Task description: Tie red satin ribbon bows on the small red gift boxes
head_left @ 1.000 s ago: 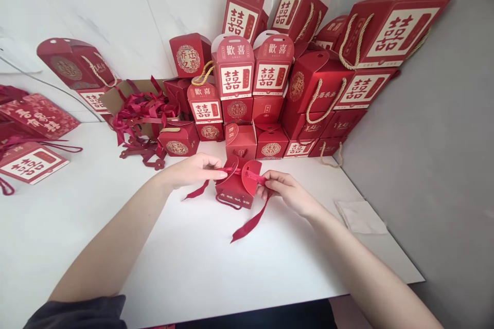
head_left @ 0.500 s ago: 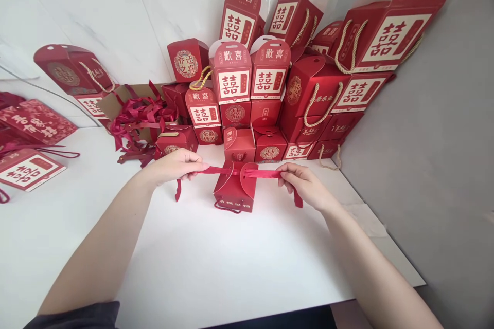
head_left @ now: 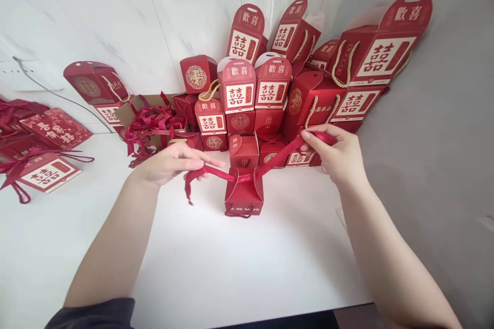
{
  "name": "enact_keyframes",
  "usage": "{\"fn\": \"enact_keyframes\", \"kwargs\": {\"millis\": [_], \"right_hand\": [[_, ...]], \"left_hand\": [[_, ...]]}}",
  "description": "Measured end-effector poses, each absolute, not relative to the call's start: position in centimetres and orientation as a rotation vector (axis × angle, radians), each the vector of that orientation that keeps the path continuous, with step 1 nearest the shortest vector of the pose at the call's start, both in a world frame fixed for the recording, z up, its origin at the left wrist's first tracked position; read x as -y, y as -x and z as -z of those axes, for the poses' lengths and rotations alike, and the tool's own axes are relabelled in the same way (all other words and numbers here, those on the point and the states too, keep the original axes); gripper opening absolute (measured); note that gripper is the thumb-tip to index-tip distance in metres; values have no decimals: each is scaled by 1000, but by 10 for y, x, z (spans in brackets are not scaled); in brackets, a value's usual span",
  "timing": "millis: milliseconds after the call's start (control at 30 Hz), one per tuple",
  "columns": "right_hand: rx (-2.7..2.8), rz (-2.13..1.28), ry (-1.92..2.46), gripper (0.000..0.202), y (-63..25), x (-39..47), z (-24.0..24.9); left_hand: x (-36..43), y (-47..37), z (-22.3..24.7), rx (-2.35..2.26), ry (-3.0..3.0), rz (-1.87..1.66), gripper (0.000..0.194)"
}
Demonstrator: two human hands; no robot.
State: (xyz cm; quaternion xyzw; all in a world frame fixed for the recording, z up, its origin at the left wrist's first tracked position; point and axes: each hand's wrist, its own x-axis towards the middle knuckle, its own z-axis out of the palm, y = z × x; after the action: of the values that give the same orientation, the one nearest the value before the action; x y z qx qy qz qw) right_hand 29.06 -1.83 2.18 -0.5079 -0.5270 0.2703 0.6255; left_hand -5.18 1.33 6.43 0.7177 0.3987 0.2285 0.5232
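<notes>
A small red gift box (head_left: 243, 199) stands on the white table, its rounded top flaps drawn together. Through the flaps runs a red ribbon (head_left: 276, 161), with one end out on each side. My left hand (head_left: 173, 162) pinches the left end, and a short tail dangles below its fingers. On the other side my right hand (head_left: 332, 149) is closed on the right end, pulled up higher than the box top. A dark red cord handle (head_left: 241, 215) hangs at the front of the box.
Behind stand stacked red gift boxes (head_left: 239, 90), some with rope handles. A cardboard carton (head_left: 122, 113) full of loose ribbons is at the back left. Farther left lie more red boxes (head_left: 50, 172). A grey wall (head_left: 424, 164) bounds the right side.
My right hand has risen and moved right, lifting its ribbon end into a slant. The left hand stays low, its index finger now stretched out along the ribbon. The view has shifted a little.
</notes>
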Motion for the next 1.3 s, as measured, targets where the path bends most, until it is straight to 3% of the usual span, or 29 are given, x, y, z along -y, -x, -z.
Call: {"fn": "enact_keyframes", "kwargs": {"millis": [167, 567, 733, 967, 1300], "right_hand": [[1144, -650, 929, 17, -257, 6, -52], [1243, -482, 898, 22, -228, 25, -58], [1195, -449, 897, 16, -218, 29, -57], [1375, -765, 930, 21, -204, 26, -48], [1417, -812, 908, 23, -200, 26, -45]], "left_hand": [[-15, 29, -79, -828, -1679, -660, 28], [11, -11, -87, -838, -1519, -1488, 20], [11, -29, -71, -825, -1418, -1352, 32], [8, -45, -54, -807, -1367, -1241, 19], [7, -50, -48, -809, -1317, -1233, 18]]}}
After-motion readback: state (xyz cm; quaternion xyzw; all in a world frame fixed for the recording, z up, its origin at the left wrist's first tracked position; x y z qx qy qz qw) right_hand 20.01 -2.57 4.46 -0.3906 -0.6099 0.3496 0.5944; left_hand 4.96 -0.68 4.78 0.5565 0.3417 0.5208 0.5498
